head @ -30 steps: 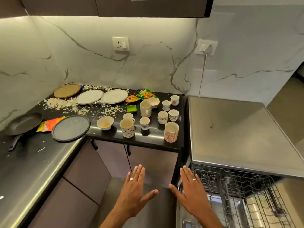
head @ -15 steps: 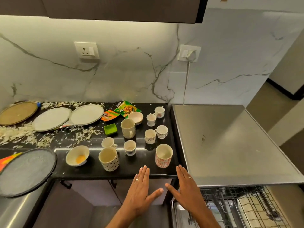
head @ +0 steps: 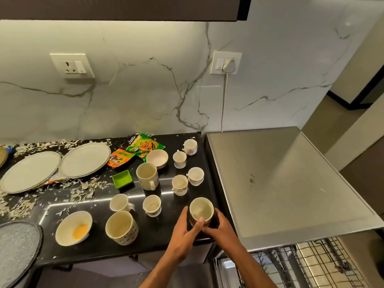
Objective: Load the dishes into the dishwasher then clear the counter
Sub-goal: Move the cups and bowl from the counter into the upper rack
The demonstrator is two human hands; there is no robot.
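Observation:
A patterned mug [head: 202,208] stands at the front right corner of the black counter [head: 158,242]. My left hand [head: 184,233] wraps its left side, thumb on the rim. My right hand [head: 220,227] cups its right side. Several more cups and mugs surround it, such as a dotted mug [head: 121,227] and a tall cream mug [head: 147,178]. A bowl with yellow residue [head: 73,228] and a pink bowl [head: 157,159] sit nearby. Two pale plates [head: 85,160] [head: 30,174] lie at the left. The dishwasher's wire rack [head: 311,265] shows at the bottom right.
The steel dishwasher top [head: 280,183] adjoins the counter on the right. Snack wrappers [head: 143,145], a small green dish [head: 122,179] and scattered white scraps [head: 83,190] litter the counter. A grey round plate [head: 16,250] overhangs the front left. A plugged cord [head: 224,100] hangs down the wall.
Both hands moved up from below the counter edge and closed around the patterned mug. The view shifted closer to the counter and to the right.

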